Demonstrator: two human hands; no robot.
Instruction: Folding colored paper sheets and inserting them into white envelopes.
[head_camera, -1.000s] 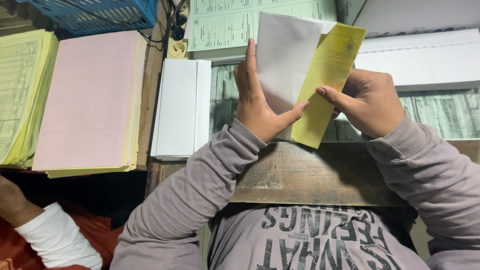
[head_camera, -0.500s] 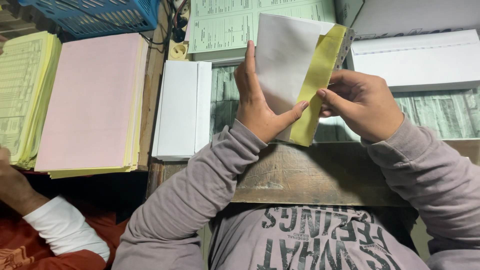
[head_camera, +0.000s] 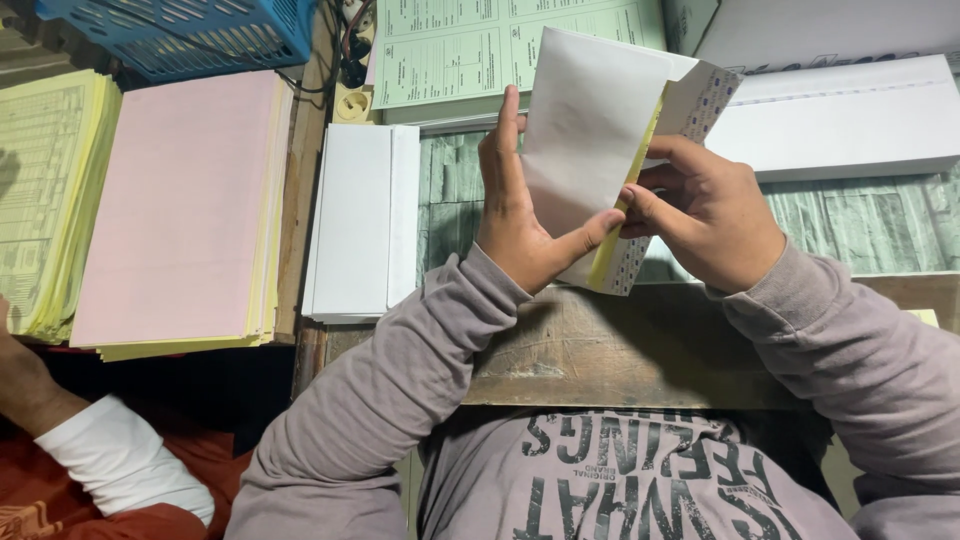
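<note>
Wooden planks make up the worktop (head_camera: 600, 350), crowded with paper on every side. At the middle the person's left hand (head_camera: 525, 215) holds a white envelope (head_camera: 590, 140) upright from behind, fingers straight and pressed together along its back, thumb crossing the front. Their right hand (head_camera: 705, 215) pinches a yellow slip (head_camera: 625, 215) between thumb and fingers, the slip mostly sunk inside the envelope's open patterned flap. Just left lies a stack of white envelopes (head_camera: 355, 225), then a pink paper pile (head_camera: 180, 200) and a yellow-green pile of forms (head_camera: 50, 190). A blue basket (head_camera: 190, 35) sits beyond, with green printed sheets (head_camera: 460, 50) and white boxes (head_camera: 850, 120) behind the hands. Another person's white sleeve (head_camera: 125, 460) shows at lower left.
</note>
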